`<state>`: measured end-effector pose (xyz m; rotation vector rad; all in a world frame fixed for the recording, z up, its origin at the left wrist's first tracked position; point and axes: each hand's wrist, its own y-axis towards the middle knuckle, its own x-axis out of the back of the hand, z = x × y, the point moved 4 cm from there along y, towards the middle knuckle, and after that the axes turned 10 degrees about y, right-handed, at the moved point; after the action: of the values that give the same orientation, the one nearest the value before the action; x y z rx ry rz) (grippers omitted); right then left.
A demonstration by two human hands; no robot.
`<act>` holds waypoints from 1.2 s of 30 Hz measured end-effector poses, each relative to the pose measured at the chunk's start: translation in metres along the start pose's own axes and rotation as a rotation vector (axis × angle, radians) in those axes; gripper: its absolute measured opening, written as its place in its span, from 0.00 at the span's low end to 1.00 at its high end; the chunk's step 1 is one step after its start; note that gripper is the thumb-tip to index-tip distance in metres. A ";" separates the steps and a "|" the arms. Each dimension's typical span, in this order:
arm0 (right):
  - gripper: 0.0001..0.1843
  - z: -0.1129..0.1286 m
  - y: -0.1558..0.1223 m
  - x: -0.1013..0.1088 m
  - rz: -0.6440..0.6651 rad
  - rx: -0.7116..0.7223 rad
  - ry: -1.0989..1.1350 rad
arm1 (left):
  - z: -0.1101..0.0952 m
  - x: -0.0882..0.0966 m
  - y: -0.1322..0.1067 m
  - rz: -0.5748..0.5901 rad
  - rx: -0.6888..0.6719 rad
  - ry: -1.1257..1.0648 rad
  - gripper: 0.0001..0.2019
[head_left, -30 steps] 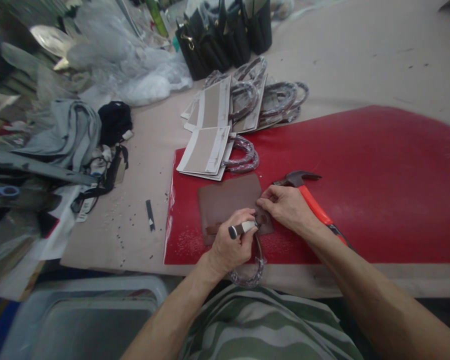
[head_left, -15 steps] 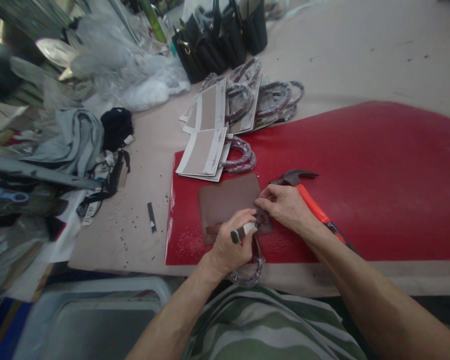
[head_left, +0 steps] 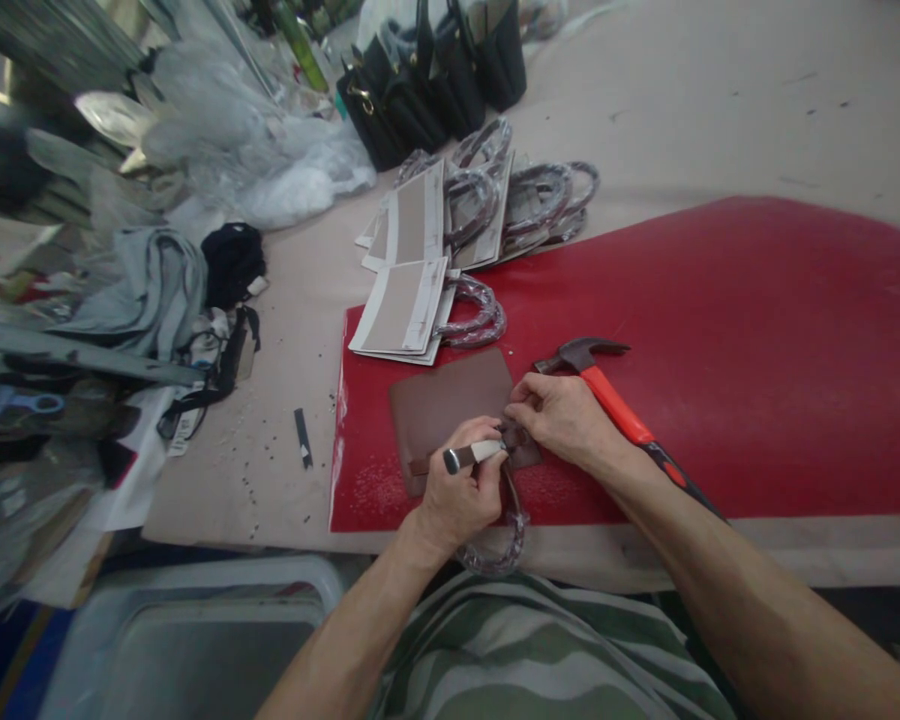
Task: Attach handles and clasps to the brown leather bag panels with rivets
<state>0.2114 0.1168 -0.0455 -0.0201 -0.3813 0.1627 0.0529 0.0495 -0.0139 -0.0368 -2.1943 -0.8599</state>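
Observation:
A brown leather panel (head_left: 446, 405) lies on the red mat (head_left: 720, 350) near the table's front edge. My left hand (head_left: 461, 490) is closed round a metal punch tool (head_left: 469, 456) held at the panel's right edge. My right hand (head_left: 559, 415) pinches a small brown strap tab (head_left: 521, 445) on that edge, fingers together. A plastic-wrapped bag handle (head_left: 499, 535) hangs from the panel over the table edge, below my left hand. A hammer (head_left: 607, 390) with a red-orange handle lies on the mat just behind my right hand.
Stacked card-backed panels (head_left: 401, 310) and wrapped handles (head_left: 540, 195) lie behind the brown panel. Black bags (head_left: 427, 80) stand at the back. Cloth, plastic bags and clutter (head_left: 142, 260) fill the left side. A small dark strip (head_left: 302, 438) lies left of the mat. A grey bin (head_left: 187, 640) sits below.
Both hands stay on the panel's right edge; the punch tool in my left hand has tilted slightly. The view has shifted a little.

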 end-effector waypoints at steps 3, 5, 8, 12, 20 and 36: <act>0.02 0.003 0.002 0.000 0.042 -0.002 -0.040 | 0.002 -0.001 0.000 0.023 -0.006 -0.023 0.08; 0.02 0.003 0.004 0.001 0.049 -0.009 -0.032 | 0.005 -0.003 0.000 0.055 -0.005 -0.035 0.08; 0.01 0.002 0.007 0.001 0.049 -0.010 -0.018 | 0.009 -0.005 0.002 0.108 -0.011 -0.066 0.08; 0.01 0.001 0.007 0.001 0.044 0.000 -0.029 | 0.010 -0.005 0.004 0.128 -0.012 -0.087 0.10; 0.01 0.002 0.006 0.000 0.050 0.027 -0.056 | 0.001 -0.009 0.006 0.083 0.053 -0.007 0.11; 0.06 0.005 -0.023 0.012 -0.040 -0.002 -0.011 | 0.012 -0.005 -0.006 0.025 0.054 -0.082 0.06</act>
<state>0.2243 0.0960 -0.0349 -0.0139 -0.3927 0.1224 0.0470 0.0528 -0.0264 -0.0742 -2.2880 -0.7974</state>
